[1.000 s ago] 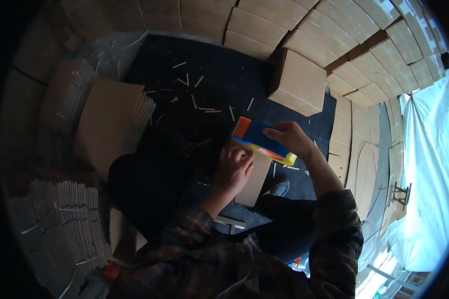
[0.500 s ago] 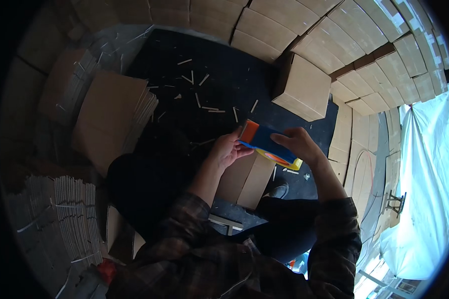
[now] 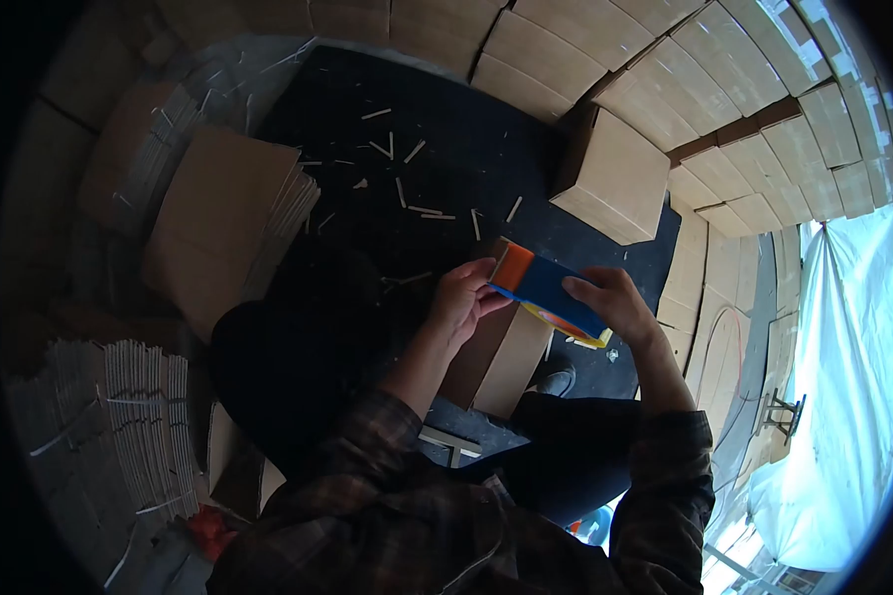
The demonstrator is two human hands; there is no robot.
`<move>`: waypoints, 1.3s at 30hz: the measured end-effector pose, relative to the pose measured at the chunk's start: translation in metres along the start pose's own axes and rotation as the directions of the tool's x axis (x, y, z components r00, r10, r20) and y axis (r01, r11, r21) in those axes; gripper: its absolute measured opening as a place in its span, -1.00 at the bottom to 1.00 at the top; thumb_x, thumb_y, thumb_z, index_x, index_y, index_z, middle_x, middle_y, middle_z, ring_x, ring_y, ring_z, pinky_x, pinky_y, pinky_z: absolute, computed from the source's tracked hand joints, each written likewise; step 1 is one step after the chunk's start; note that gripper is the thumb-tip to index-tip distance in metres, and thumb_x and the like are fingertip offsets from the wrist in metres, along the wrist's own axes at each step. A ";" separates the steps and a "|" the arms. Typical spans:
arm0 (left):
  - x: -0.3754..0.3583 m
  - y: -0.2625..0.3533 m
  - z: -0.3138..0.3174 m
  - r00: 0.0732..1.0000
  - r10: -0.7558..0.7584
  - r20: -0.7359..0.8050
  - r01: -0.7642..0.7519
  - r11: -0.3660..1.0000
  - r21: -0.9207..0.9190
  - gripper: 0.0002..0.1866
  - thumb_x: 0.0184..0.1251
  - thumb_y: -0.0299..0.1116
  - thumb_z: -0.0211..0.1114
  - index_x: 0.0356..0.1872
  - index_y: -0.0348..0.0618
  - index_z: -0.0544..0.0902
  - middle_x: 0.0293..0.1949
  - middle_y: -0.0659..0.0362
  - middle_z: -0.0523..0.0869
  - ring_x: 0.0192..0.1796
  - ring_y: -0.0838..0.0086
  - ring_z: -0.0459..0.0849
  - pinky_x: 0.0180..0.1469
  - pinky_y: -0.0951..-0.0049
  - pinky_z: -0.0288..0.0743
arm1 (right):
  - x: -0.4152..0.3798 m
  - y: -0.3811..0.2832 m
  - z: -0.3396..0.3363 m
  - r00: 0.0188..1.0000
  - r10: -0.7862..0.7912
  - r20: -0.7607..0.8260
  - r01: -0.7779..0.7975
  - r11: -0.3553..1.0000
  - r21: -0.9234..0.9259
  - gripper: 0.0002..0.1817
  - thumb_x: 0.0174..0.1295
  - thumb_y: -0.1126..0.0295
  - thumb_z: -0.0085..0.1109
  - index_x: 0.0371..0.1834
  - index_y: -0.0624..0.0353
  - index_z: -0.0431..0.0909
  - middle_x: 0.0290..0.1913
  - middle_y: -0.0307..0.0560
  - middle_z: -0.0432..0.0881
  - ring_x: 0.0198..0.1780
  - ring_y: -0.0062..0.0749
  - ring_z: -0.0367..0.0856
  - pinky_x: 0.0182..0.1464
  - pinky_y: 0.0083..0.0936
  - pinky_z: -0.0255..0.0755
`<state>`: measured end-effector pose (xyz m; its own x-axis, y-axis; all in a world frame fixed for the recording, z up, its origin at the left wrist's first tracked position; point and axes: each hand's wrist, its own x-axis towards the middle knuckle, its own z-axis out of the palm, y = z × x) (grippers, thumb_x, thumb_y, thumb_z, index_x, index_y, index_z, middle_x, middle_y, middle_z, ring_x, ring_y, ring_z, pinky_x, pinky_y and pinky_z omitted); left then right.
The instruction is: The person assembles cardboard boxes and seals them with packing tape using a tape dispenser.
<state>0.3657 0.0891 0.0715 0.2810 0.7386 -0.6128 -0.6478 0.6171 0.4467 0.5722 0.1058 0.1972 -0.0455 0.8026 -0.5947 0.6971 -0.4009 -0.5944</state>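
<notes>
A flat blue, orange and yellow item is held up between my two hands above the knees; its exact kind cannot be made out. At its orange end, my left hand grips the near left edge, with the thumb on top and fingers below. My right hand is closed on the blue end, its thumb lying across the top face. Below the item, between my legs, stands a brown cardboard box, partly hidden by my left hand and the item.
A closed cardboard box sits on the black floor mat, which is strewn with small pale strips. Stacked boxes form a wall behind. Flattened cardboard and strapped bundles lie at left. A pale plastic sheet hangs at right.
The item and both hands have shifted slightly right and down in view, as has much of the scene. The item's yellow edge shows less. Both hands keep their hold.
</notes>
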 end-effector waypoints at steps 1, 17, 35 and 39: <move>0.001 0.001 0.001 1.000 -0.019 0.002 0.019 1.000 0.021 -0.64 0.30 -0.29 0.32 0.02 -0.30 0.55 -0.10 0.03 0.68 -0.01 0.31 0.69 0.10 0.16 0.60 | 0.001 0.001 0.000 1.000 0.013 -0.005 -0.013 1.000 -0.001 -0.34 0.23 -0.12 0.22 0.00 0.37 0.62 -0.18 0.15 0.72 -0.19 -0.26 0.73 -0.05 -0.45 0.56; 0.005 -0.003 0.010 0.958 0.161 -0.238 -0.123 0.979 0.165 -0.83 0.24 -0.41 0.29 -0.19 -0.21 0.59 -0.27 0.09 0.71 -0.22 0.40 0.73 -0.17 0.40 0.67 | 0.001 -0.028 0.007 0.995 0.092 0.029 -0.085 0.982 -0.171 -0.35 0.22 -0.15 0.23 -0.07 0.35 0.67 -0.22 0.15 0.72 -0.22 -0.25 0.73 -0.15 -0.43 0.60; 0.074 -0.031 -0.051 0.880 0.377 -0.287 -0.194 0.840 0.507 -0.79 0.23 -0.36 0.37 -0.18 -0.18 0.58 -0.36 0.18 0.67 -0.23 0.50 0.63 -0.20 0.46 0.51 | 0.022 -0.045 0.013 0.972 0.230 0.046 -0.190 0.886 -0.423 -0.35 0.22 -0.17 0.22 -0.14 0.36 0.68 -0.26 0.12 0.73 -0.30 -0.27 0.75 -0.21 -0.50 0.61; 0.082 -0.043 -0.058 0.908 0.355 -0.222 -0.174 0.802 0.572 -0.76 0.21 -0.35 0.39 -0.16 -0.21 0.60 -0.33 0.17 0.67 -0.23 0.50 0.61 -0.15 0.44 0.50 | 0.025 -0.041 0.018 0.977 0.209 0.031 -0.174 0.879 -0.445 -0.36 0.24 -0.16 0.19 -0.18 0.35 0.69 -0.29 0.10 0.73 -0.35 -0.30 0.74 -0.27 -0.54 0.58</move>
<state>0.3755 0.1074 -0.0360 -0.1319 0.8296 -0.5425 -0.1628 0.5217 0.8374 0.5300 0.1347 0.1971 0.0789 0.6869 -0.7225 0.9386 -0.2953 -0.1783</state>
